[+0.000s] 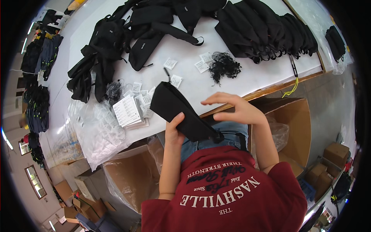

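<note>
Dressed in a dark red short-sleeved cotton T-shirt (pixel 228 193) with white and black lettering printed across the chest, over blue denim jeans (pixel 216 137). Bare from the sleeve hems down, both forearms, with no gloves, watch or rings visible on left hand (pixel 174 133) or right hand (pixel 235 110).

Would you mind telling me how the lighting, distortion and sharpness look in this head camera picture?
Head view: even, bright overhead light, and the white table looks slightly washed out with soft shadows; strong fisheye bending, so the table edge curves and the corners go black; the left hand and the black pouch it grips are fairly sharp, the right hand slightly soft; the clear plastic bags show mild glare.
</note>
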A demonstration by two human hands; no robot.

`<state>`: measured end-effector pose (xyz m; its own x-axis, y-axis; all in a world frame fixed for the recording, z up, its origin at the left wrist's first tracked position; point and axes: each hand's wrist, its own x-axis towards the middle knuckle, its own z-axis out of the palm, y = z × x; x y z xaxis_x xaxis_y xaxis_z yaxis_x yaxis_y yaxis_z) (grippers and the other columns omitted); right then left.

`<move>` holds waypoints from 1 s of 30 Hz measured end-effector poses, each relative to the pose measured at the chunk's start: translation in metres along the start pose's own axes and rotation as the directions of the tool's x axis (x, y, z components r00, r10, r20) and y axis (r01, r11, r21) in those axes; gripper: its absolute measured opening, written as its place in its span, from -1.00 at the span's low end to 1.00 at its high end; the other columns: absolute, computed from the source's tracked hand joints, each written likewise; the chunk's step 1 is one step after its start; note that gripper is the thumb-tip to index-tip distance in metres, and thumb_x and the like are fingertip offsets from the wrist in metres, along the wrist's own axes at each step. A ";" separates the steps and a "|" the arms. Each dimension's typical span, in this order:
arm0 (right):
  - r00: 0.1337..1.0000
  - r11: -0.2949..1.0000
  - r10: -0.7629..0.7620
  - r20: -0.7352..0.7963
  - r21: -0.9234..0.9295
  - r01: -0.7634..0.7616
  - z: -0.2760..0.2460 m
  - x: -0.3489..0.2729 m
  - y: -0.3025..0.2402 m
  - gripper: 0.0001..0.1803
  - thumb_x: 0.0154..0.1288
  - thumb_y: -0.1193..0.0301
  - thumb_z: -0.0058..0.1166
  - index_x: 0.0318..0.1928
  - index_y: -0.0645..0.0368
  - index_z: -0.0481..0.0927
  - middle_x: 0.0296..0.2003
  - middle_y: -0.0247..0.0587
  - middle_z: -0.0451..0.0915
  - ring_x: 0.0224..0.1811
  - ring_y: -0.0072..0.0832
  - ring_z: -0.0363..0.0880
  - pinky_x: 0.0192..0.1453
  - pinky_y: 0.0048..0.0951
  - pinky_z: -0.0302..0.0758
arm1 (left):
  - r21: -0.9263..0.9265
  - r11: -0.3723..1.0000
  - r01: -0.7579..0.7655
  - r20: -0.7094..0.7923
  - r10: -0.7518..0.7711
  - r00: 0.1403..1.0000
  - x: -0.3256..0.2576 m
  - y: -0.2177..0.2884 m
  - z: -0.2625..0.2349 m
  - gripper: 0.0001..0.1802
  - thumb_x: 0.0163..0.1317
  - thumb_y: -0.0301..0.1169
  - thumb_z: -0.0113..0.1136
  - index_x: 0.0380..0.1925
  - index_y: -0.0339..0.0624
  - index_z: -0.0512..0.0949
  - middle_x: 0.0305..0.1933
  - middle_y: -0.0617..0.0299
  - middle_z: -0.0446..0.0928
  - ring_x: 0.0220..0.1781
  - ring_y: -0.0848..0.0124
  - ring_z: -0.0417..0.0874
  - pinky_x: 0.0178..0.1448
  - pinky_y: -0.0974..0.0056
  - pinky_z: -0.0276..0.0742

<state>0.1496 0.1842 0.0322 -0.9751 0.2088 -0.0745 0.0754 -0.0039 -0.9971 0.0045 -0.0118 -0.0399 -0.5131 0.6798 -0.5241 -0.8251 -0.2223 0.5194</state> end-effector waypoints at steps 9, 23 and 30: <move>0.805 0.934 -0.355 -0.476 -0.219 0.282 0.023 0.040 -0.007 -0.78 0.12 0.56 0.20 -0.17 0.25 0.65 -0.31 -0.29 0.61 -0.29 -0.56 0.50 -0.21 -0.55 0.41 | 0.231 0.959 0.163 0.140 -0.198 0.970 -0.019 0.000 0.046 -0.44 -0.04 -0.49 0.31 0.04 -0.30 0.41 -0.11 0.15 0.55 -0.12 0.34 0.62 -0.01 0.29 0.57; 0.837 0.930 -0.354 -0.416 -0.254 0.267 0.032 0.024 -0.008 -0.87 0.04 0.56 0.26 -0.37 0.24 0.57 -0.42 -0.30 0.52 -0.39 -0.54 0.43 -0.27 -0.54 0.33 | -0.104 0.951 0.292 0.120 -0.280 0.953 -0.004 0.001 0.031 -0.60 0.21 -0.19 0.10 -0.14 -0.32 0.49 -0.41 -0.11 0.57 -0.39 0.17 0.65 -0.31 0.23 0.66; 0.903 0.979 -0.203 -0.380 -0.094 0.181 0.031 0.012 -0.014 -0.88 0.08 0.57 0.25 -0.37 0.26 0.56 -0.44 -0.33 0.49 -0.40 -0.61 0.40 -0.25 -0.58 0.33 | -0.073 0.947 0.313 0.227 -0.290 0.930 -0.004 0.011 0.038 -0.57 0.13 -0.43 0.19 -0.02 -0.47 0.47 -0.17 -0.01 0.62 -0.22 0.28 0.69 -0.08 0.29 0.66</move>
<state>0.1308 0.1566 0.0454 -0.8163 0.5604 0.1401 -0.0834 0.1256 -0.9886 0.0065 0.0089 -0.0065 -0.1846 0.8550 -0.4847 -0.9591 -0.0490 0.2788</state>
